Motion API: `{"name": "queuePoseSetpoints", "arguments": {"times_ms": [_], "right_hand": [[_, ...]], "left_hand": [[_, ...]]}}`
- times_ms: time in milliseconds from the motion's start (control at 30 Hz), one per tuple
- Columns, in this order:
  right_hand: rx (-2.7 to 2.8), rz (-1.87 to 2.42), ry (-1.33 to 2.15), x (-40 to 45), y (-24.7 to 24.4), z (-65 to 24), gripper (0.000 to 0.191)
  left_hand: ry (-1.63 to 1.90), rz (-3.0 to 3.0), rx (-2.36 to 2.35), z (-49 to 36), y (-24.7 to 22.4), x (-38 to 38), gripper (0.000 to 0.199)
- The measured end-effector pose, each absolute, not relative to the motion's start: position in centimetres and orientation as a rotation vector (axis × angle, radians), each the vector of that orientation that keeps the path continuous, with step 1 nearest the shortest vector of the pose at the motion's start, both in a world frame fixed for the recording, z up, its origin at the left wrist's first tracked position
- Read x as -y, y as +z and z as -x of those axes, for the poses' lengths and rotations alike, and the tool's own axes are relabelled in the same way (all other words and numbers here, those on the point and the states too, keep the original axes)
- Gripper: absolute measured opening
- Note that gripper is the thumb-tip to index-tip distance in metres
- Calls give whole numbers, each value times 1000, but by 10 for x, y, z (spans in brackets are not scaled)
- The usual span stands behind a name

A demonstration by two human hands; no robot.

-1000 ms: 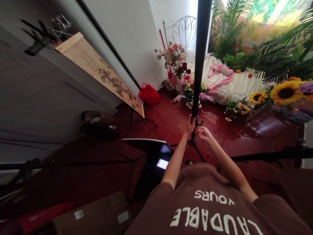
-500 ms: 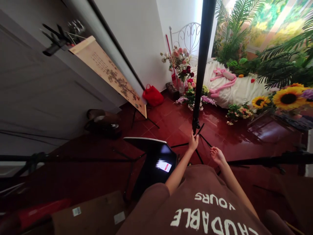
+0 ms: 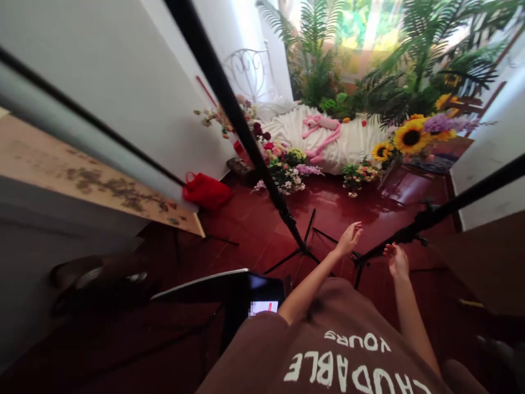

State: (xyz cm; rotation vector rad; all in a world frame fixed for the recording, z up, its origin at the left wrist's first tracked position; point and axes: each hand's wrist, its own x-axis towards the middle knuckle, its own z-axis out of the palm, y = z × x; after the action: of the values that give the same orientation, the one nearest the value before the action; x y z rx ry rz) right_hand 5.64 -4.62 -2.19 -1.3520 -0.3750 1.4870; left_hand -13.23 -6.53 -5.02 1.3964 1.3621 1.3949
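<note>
My left hand (image 3: 348, 239) reaches out over the floor with its fingers stretched and nothing in them. It is between two black light stands. The pole of one stand (image 3: 250, 145) slants down to its spread legs, left of that hand. My right hand (image 3: 397, 259) is raised beside the other black stand (image 3: 435, 216), its fingers loosely bent and apart. Whether those fingers touch this pole I cannot tell.
A laptop-like black device (image 3: 262, 287) with a lit screen is at my left. A picture scroll (image 3: 110, 180) and red bag (image 3: 207, 190) stand by the left wall. Ahead are a draped bed (image 3: 353, 145), flowers (image 3: 287, 178) and sunflowers (image 3: 410, 137).
My view has turned to the right. My left hand has come off the middle stand's pole and moved right. My right hand is now near the right-hand stand.
</note>
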Motion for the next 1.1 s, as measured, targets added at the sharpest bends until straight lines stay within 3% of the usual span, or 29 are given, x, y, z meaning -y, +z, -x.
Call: {"name": "queuePoseSetpoints", "arguments": {"times_ms": [233,433,933,1100], "right_hand": [[540,1311,1303,56,-5,-89,28],[624,1300,1247,56,8,-107,42],[459,1138,1400,43,41,-112,19],[529,1177,1375,39,46,-117,31]], "left_hand": [[1380,-1648,-1050,65,3,15,49],[1351,-1544,-907,11,4,2,50],[1284,-1501,-1012,3,-2,-2,40],[1290,-1487,-1008,2,-2,-2,40]]}}
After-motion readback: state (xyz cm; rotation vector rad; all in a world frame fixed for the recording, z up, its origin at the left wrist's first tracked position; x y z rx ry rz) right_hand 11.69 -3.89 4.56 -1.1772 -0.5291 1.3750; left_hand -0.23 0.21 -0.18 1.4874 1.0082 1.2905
